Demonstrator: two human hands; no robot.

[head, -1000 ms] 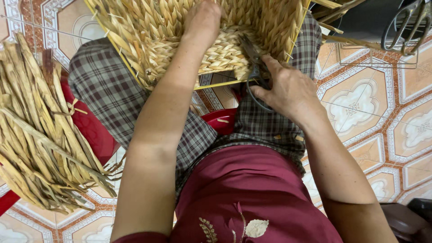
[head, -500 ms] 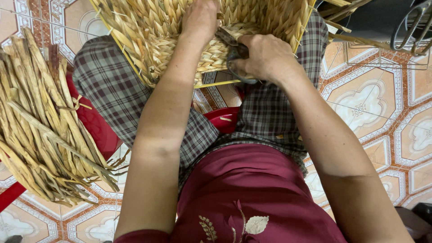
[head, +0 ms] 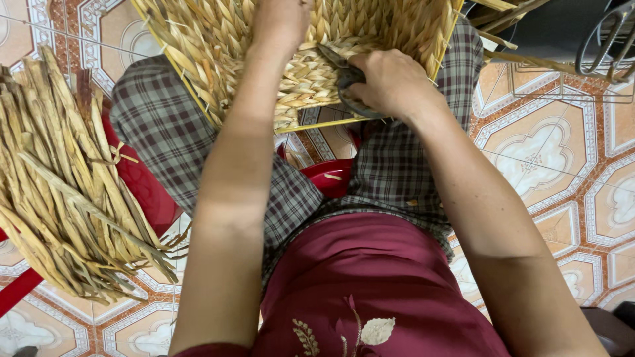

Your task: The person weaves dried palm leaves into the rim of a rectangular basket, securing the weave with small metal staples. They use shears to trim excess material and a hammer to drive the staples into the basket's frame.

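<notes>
Here, two bare hands work at one woven basket (head: 218, 59) of pale, dry, braided straw on a thin yellow frame, resting on the person's lap over checked grey trousers. The right hand (head: 390, 82) is clenched around one pair of dark metal scissors (head: 340, 76), their blades lying against the plaited weave. The left hand (head: 281, 20) presses on the basket near the top edge; its fingers are cut off from view, so their grip cannot be told. One loose bundle of flat, dried straw strips (head: 66, 185) lies well apart on a red stool (head: 142, 188), above patterned floor tiles (head: 562, 158)
</notes>
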